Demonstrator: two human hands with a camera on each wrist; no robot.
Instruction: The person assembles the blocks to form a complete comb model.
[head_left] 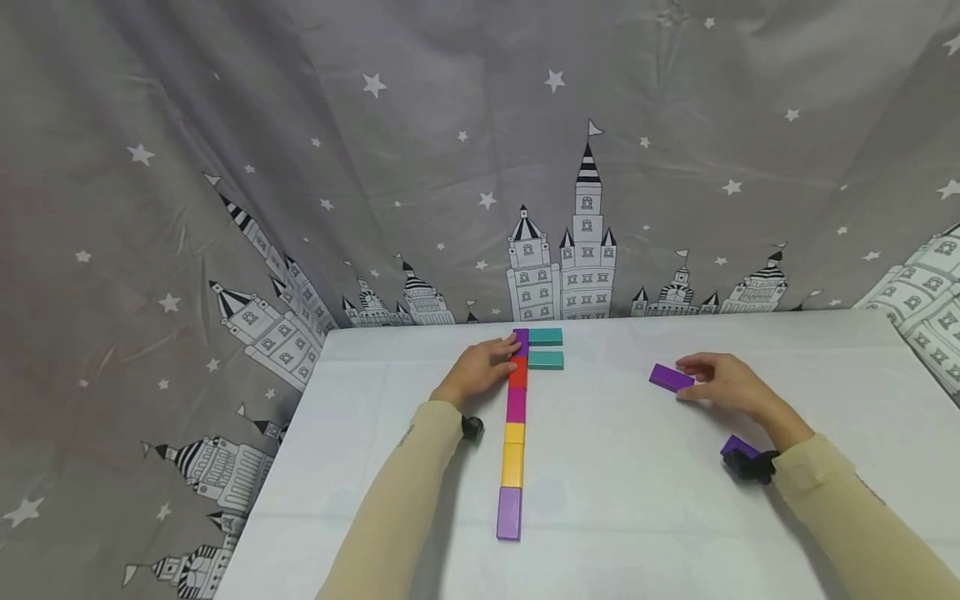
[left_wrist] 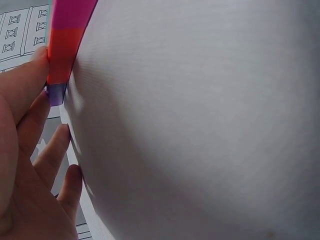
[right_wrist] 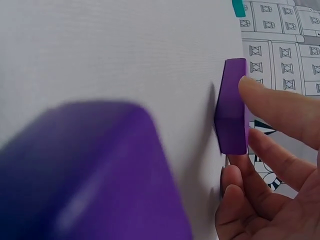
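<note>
A straight row of coloured blocks runs from the table's far edge towards me. From the far end come a purple block (head_left: 521, 338), a red block (head_left: 517, 375), a magenta block (head_left: 516, 406), yellow blocks (head_left: 513, 464) and a lighter purple block (head_left: 508, 513). My left hand (head_left: 477, 372) lies beside the far end, its thumb at the red block and its index fingertip on the purple one, other fingers loosely spread. To the right, my right hand (head_left: 722, 385) pinches a separate purple block (head_left: 670, 377) between thumb and finger, low over the table.
Two teal blocks, a farther one (head_left: 545, 337) and a nearer one (head_left: 545, 360), extend rightward from the row's far end. Another purple block (head_left: 739, 447) lies by my right wrist, partly hidden by the black wrist camera (head_left: 752, 467). A grey castle-print curtain (head_left: 450, 192) hangs behind the white table (head_left: 615, 500).
</note>
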